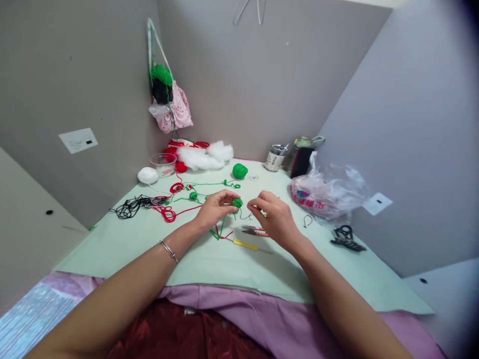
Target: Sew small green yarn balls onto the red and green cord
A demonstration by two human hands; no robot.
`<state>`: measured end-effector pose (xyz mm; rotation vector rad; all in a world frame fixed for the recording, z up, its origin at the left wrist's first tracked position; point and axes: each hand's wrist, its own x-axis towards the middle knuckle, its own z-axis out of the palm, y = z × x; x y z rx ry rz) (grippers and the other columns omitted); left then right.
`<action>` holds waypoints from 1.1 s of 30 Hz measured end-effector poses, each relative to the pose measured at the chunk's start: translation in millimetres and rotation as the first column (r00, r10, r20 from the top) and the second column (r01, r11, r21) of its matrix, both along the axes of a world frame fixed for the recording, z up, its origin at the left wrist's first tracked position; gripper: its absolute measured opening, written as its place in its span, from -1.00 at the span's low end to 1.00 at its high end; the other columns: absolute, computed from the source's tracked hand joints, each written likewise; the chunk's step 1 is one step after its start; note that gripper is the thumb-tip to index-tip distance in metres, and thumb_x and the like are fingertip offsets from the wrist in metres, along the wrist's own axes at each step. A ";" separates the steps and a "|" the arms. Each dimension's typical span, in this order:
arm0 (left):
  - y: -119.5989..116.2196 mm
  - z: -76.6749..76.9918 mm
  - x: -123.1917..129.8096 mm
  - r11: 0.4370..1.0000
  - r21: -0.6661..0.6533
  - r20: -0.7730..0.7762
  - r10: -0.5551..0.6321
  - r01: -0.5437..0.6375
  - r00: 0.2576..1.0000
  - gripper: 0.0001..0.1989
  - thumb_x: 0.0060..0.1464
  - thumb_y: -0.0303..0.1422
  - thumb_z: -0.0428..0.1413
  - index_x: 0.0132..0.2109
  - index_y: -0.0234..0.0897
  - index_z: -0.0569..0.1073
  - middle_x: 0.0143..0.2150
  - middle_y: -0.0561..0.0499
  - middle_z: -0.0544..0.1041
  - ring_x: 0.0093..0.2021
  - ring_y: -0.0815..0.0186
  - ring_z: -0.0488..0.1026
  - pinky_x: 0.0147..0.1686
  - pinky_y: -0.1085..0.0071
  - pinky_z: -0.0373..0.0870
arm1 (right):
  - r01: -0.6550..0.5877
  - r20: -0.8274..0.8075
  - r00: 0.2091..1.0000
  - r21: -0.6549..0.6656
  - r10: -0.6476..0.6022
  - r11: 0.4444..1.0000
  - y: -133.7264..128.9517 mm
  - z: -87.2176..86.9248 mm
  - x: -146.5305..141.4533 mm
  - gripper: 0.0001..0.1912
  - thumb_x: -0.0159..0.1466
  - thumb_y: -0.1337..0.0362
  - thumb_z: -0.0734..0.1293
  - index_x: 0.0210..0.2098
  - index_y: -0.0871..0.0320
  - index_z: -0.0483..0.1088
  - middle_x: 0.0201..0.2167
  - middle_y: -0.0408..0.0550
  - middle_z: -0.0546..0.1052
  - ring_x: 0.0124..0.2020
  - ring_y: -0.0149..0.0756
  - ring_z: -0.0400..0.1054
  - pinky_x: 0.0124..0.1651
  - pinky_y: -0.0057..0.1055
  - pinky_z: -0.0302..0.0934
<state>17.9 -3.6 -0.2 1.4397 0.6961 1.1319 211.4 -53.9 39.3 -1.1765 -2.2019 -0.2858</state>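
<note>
Between the thumb and fingers of my left hand (pixel 217 208) is a small green crocheted ball (pixel 237 203). My right hand (pixel 275 217) is just to its right, fingertips pinched together; what they hold is too small to make out. A thin dark thread (pixel 245 216) hangs in a loop between the ball and my right fingertips. Thread snips (pixel 254 231) lie on the table, partly hidden below my right hand. In front of both hands is a crochet hook with a yellow handle (pixel 245 245). Red and green yarn ends (pixel 220 234) lie by its tip.
Tangled black yarn (pixel 136 207), red yarn (pixel 166 213) and a green yarn ball (pixel 240 171) lie on the table. White stuffing (pixel 202 157) and a clear tub (pixel 163 165) stand behind. A plastic bag (pixel 325 192) and a black claw clip (pixel 348 239) are at right.
</note>
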 end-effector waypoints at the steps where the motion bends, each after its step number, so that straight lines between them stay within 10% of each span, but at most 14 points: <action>1: 0.3 -0.6 0.0 1.000 0.002 0.001 -0.002 0.002 1.000 -0.68 -0.17 -0.42 0.30 -0.18 -0.28 0.54 -0.17 -0.04 0.54 -0.12 0.27 0.45 -0.02 0.28 0.37 | 0.002 0.004 1.000 0.003 -0.002 1.000 0.4 -0.7 0.0 -0.76 0.38 0.30 0.21 -0.35 0.13 0.46 -0.43 -0.06 0.38 -0.38 -0.32 0.24 -0.33 -0.41 0.04; 33: -4.1 4.5 1.3 0.995 -0.067 -0.014 -0.080 0.079 0.997 -0.54 -0.34 -0.40 0.42 -0.29 -0.30 0.35 -0.35 0.12 0.39 -0.30 0.43 0.36 -0.20 0.44 0.28 | -0.257 -0.563 0.825 -0.451 -0.049 0.855 13.4 -15.8 -7.7 -0.80 0.21 0.15 0.39 -0.45 0.14 0.42 -0.46 -0.12 0.44 -0.46 -0.37 0.23 -0.38 -0.40 0.11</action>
